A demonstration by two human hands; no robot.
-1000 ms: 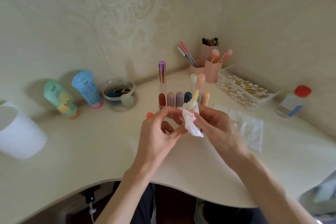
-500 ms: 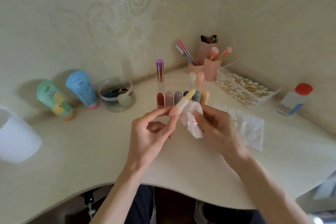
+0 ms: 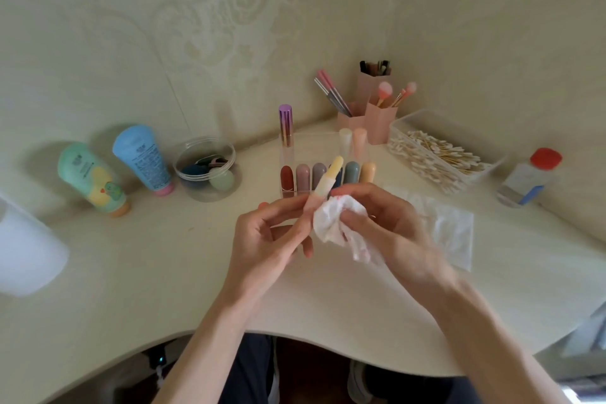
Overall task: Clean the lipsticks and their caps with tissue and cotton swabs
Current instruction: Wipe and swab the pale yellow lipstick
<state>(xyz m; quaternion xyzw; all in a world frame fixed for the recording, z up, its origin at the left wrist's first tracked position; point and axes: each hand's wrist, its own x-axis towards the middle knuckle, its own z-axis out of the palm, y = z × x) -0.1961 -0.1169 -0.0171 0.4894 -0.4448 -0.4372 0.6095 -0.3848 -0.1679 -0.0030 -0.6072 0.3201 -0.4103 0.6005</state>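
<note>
My left hand (image 3: 269,236) holds a pale yellow and pink lipstick (image 3: 326,182) by its lower end, its rounded top pointing up and away from me. My right hand (image 3: 380,223) grips a crumpled white tissue (image 3: 331,223) with faint red marks, pressed against the lipstick's lower part. Behind my hands stands a clear holder with a row of several coloured lipsticks (image 3: 303,175). A clear box of cotton swabs (image 3: 436,154) sits at the back right. A flat tissue sheet (image 3: 452,229) lies on the table to the right.
Two upturned tubes, green (image 3: 90,179) and blue (image 3: 142,157), stand at the left beside a clear round tub (image 3: 206,167). Pink brush cups (image 3: 373,108) stand at the back. A red-capped bottle (image 3: 528,177) is far right, a white container (image 3: 26,249) far left.
The lipstick has come out of the tissue and now sticks up from my left fingers. My right hand has bunched the tissue tighter against the lipstick's lower part.
</note>
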